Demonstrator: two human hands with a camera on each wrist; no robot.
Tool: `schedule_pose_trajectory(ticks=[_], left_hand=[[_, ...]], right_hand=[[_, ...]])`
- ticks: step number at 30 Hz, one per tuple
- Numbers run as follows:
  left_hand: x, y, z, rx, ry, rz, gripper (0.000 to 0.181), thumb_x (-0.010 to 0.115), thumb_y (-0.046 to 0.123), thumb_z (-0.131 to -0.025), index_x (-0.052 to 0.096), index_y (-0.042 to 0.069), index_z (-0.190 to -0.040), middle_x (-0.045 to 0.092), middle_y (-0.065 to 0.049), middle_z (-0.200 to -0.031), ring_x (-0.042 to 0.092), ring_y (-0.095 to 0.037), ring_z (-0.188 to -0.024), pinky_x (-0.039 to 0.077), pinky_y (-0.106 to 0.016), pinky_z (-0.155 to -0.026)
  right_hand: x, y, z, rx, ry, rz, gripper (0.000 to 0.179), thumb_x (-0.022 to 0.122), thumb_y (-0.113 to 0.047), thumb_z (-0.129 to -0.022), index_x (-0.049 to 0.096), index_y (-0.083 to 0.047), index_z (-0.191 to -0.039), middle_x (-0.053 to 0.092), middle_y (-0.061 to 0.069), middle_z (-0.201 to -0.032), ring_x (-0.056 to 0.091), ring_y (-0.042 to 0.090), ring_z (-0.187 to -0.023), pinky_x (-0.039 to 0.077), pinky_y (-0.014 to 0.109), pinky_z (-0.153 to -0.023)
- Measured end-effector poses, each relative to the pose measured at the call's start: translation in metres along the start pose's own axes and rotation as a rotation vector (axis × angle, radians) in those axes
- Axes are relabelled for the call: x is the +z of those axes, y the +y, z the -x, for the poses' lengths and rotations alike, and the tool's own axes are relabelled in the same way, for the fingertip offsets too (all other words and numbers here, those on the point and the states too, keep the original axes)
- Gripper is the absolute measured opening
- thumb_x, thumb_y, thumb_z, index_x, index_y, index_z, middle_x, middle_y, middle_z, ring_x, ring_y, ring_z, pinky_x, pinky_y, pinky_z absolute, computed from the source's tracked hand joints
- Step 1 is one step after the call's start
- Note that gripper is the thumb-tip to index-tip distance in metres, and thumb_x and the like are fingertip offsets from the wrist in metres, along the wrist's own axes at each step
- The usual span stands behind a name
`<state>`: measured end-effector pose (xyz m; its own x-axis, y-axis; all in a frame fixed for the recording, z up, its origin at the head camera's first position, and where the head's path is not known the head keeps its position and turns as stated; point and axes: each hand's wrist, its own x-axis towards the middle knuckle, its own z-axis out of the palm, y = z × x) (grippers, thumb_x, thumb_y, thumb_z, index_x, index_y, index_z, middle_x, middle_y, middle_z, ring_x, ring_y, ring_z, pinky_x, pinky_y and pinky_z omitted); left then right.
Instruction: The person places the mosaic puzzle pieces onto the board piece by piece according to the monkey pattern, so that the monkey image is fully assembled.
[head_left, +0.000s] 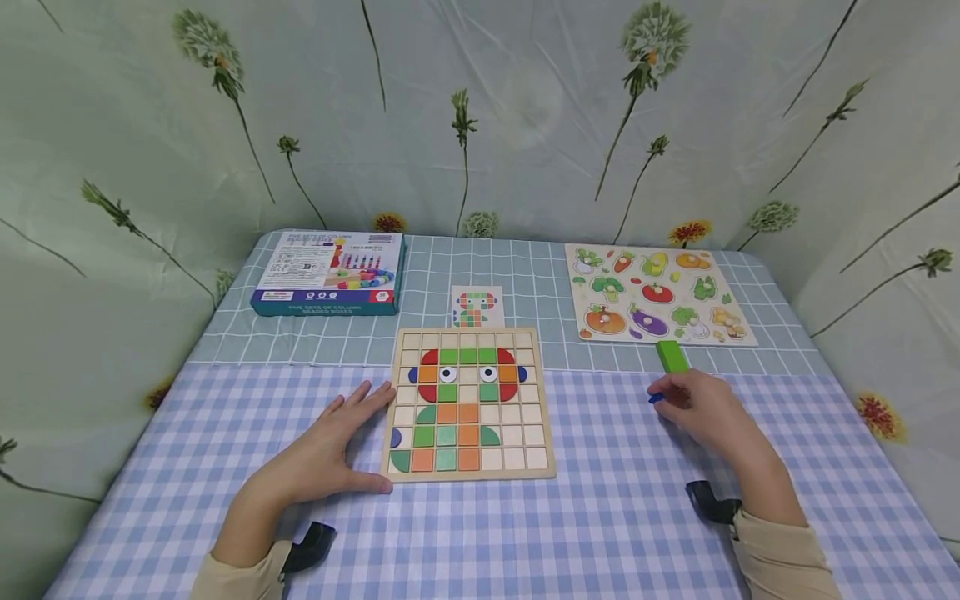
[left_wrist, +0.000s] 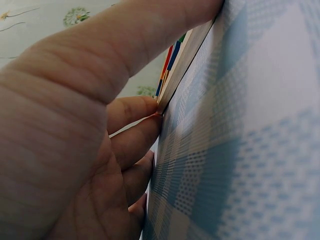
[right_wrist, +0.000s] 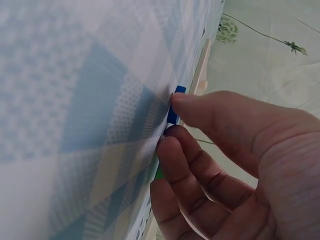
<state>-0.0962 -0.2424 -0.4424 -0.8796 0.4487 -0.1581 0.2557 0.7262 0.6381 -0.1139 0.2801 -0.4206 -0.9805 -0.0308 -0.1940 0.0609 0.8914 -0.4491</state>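
Note:
My right hand [head_left: 701, 414] pinches a small blue piece [right_wrist: 174, 111] between thumb and fingertips, low over the checked cloth. Just beyond those fingers lies a green block [head_left: 671, 357]. At the left side of a square wooden grid board [head_left: 515, 435], my left hand [head_left: 321, 457] is spread, its fingertips at the left edge and the thumb by the near-left corner. Red, green, orange and blue tiles, with two round eye pieces [head_left: 447, 375], form a figure on the board. One blue half-round tile [head_left: 396, 437] sits at its left edge.
Behind the board, a small picture card [head_left: 477, 306] shows a similar coloured figure. A boxed bead set [head_left: 327, 273] stands at the back left. At the back right lies a vegetable puzzle board [head_left: 660, 293]. Flowered fabric [head_left: 525, 108] hangs behind the table.

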Motion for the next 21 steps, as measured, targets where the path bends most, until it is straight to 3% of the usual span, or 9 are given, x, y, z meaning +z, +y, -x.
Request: schedule_pose_trajectory(ticks=[5,9,21], left_hand=[[0.0003,-0.0001,-0.0002,-0.016,-0.011,0.002,0.126,0.098,0.057,-0.068,0.034,0.022,-0.17,0.033,-0.007,-0.177,0.017,-0.041,-0.168,0.008,-0.07,-0.133],[0.0002,-0.0001,0.0004,-0.021,-0.014,-0.002,0.126,0.098,0.058,-0.067,0.034,0.022,-0.17,0.032,-0.007,-0.178,0.017,-0.041,-0.168,0.008,-0.07,-0.133],[-0.0008,0.0006,0.0003,-0.01,-0.004,-0.014,0.126,0.098,0.058,-0.068,0.034,0.019,-0.17,0.033,-0.008,-0.177,0.018,-0.042,-0.167,0.009,-0.07,-0.132]], right_hand=[[-0.0005,0.0017,0.001,0.064,0.016,-0.029,0.035,0.083,-0.019,-0.094,0.073,0.003,-0.118,0.074,0.016,-0.102,0.066,0.026,-0.092,0.062,0.047,-0.086],[-0.0006,0.003,0.0011,0.066,0.03,-0.02,0.035,0.084,-0.023,-0.093,0.074,0.004,-0.114,0.074,0.012,-0.096,0.066,0.024,-0.088,0.059,0.04,-0.081],[0.001,-0.0002,-0.0024,0.083,0.025,-0.008,0.035,0.084,-0.02,-0.093,0.074,0.005,-0.114,0.073,0.015,-0.097,0.065,0.025,-0.088,0.06,0.042,-0.082]])
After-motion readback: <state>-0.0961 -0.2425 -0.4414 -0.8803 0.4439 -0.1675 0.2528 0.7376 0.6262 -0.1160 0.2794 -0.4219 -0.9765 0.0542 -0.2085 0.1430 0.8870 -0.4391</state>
